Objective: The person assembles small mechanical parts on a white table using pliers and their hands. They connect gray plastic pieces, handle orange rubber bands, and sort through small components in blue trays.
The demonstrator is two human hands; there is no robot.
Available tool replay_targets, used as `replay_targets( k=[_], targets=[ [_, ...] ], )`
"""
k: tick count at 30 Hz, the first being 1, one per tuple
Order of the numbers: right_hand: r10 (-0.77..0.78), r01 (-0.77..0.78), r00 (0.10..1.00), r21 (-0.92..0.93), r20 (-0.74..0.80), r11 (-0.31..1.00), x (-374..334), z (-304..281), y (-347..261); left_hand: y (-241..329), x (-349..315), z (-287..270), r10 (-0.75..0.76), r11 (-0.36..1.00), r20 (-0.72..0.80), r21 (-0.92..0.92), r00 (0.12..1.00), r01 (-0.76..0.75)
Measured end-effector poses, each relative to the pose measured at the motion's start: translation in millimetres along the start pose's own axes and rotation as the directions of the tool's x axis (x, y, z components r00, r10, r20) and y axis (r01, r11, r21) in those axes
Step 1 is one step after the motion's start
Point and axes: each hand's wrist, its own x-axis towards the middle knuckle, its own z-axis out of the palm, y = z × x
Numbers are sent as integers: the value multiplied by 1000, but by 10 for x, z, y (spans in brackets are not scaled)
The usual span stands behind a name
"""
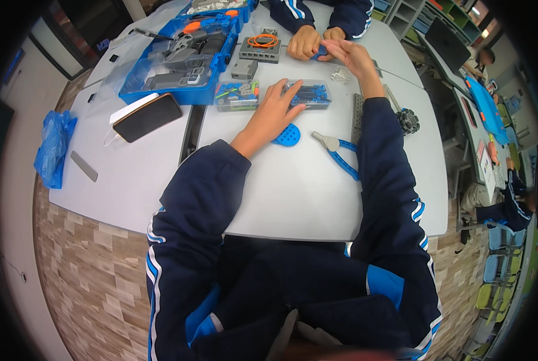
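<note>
My left hand [272,114] is open, its fingers spread at the left end of a clear box [311,95] of dark blue pieces. Just below it lies a round blue gear [289,136]. My right hand [356,61] reaches across the table with fingers stretched out, the tips against the hands of a person [305,43] opposite. Those hands hold a small blue piece [321,54], partly hidden by fingers. Between my forearms rests a plier-like tool [340,153] with a grey head and blue handles, its right end beside my right sleeve.
A second clear box [237,96] holds coloured pieces. Behind it stands a grey block [260,50] topped with an orange cable. To the left are a blue case [179,66] of grey parts, a phone [147,117] and a blue bag [55,144]. A dark wheel [408,121] lies right.
</note>
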Motion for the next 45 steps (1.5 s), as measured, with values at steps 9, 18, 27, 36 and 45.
replay_targets(
  k=[9, 18, 27, 36, 45],
  targets=[
    [-294, 97, 920, -574, -260, 813, 256, -98, 238, 19, 6, -7, -4, 1000, -1, 10, 1000, 4],
    [-136, 59, 967, -332, -214, 942, -15, -216, 47, 15, 13, -11, 16, 1000, -2, 2, 1000, -16],
    [-65, -9, 981, -374, -184, 927, -124, -231, -78, 8, 6, -12, 3, 1000, 18, -3, 1000, -3],
    [-24, -39, 988, -405, -150, 913, -120, -187, -49, 15, 3, -16, 1, 1000, 25, -11, 1000, -1],
    [-14, -60, 987, -443, -161, 894, -127, -186, -33, 36, -2, -22, -5, 1000, 33, 10, 999, 5]
  ],
)
